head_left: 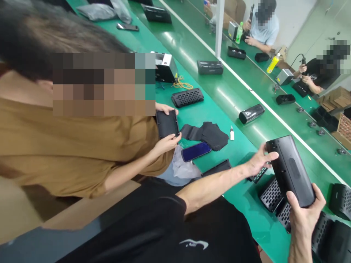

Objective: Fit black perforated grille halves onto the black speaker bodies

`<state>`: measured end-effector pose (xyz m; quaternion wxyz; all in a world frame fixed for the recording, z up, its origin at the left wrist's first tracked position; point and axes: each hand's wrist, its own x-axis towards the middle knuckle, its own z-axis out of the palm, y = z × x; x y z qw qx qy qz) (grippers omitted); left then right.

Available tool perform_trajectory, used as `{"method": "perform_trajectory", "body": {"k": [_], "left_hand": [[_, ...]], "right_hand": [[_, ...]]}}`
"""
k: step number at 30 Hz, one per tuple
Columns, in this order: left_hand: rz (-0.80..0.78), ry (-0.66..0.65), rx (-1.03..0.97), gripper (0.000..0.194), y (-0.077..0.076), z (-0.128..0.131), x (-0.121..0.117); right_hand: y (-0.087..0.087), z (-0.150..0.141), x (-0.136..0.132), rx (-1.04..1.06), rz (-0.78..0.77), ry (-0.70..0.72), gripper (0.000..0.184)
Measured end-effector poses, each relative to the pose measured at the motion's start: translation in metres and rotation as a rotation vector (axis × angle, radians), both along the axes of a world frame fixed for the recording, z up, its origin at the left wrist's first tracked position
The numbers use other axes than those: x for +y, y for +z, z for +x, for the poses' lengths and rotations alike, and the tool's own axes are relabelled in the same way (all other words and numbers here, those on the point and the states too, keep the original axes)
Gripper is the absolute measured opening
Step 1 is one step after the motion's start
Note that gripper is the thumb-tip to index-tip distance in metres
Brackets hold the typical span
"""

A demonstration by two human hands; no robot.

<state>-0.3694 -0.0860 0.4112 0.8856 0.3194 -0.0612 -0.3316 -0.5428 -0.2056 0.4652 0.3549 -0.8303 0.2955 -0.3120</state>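
Observation:
I hold a long black plastic housing point(292, 170), which looks like a speaker case, between both hands above the green workbench. My left hand point(259, 160) grips its far end, thumb on the top edge. My right hand point(305, 212) is wrapped round the near end, with the thumb on one side and the fingers on the other. A smooth face with an oval recessed panel is turned up; the underside is hidden. Just below lie black perforated grille parts point(271, 193), partly covered by the housing and my hands.
To my left, a co-worker in a brown shirt point(68, 149) holds a black panel point(168, 123). Nearby lie black sheets point(215, 136), a phone point(196, 151) and a small white bottle point(231, 133). Finished-looking housings point(251, 113) sit along the green belt; more stand at right point(341, 201).

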Motion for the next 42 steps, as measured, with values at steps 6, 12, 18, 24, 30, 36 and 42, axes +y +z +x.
{"method": "perform_trajectory", "body": {"k": [6, 12, 18, 24, 30, 36, 42], "left_hand": [[0.064, -0.260, -0.610, 0.105, 0.045, 0.064, 0.045], [0.102, -0.211, -0.615, 0.094, 0.046, 0.048, 0.043], [-0.131, -0.060, -0.127, 0.081, 0.015, 0.005, 0.033], [-0.216, -0.350, 0.231, 0.056, -0.024, -0.055, 0.011], [0.154, -0.214, -0.230, 0.110, -0.007, -0.025, 0.038], [0.400, -0.256, -0.638, 0.122, 0.016, -0.012, 0.040], [0.350, -0.139, -0.555, 0.113, 0.006, -0.021, 0.053]], "right_hand": [[0.013, -0.027, -0.018, 0.040, 0.104, 0.078, 0.111], [0.019, -0.023, -0.026, 0.072, 0.112, 0.075, 0.104], [0.036, -0.030, -0.020, -0.201, 0.299, 0.257, 0.129], [-0.002, -0.001, 0.017, -0.142, 0.325, 0.334, 0.128], [0.023, -0.017, -0.020, 0.106, -0.314, 0.335, 0.098], [0.033, -0.017, -0.046, 0.456, -0.726, 0.534, 0.097], [0.017, -0.047, -0.066, 0.232, -0.181, 0.381, 0.109]]}}
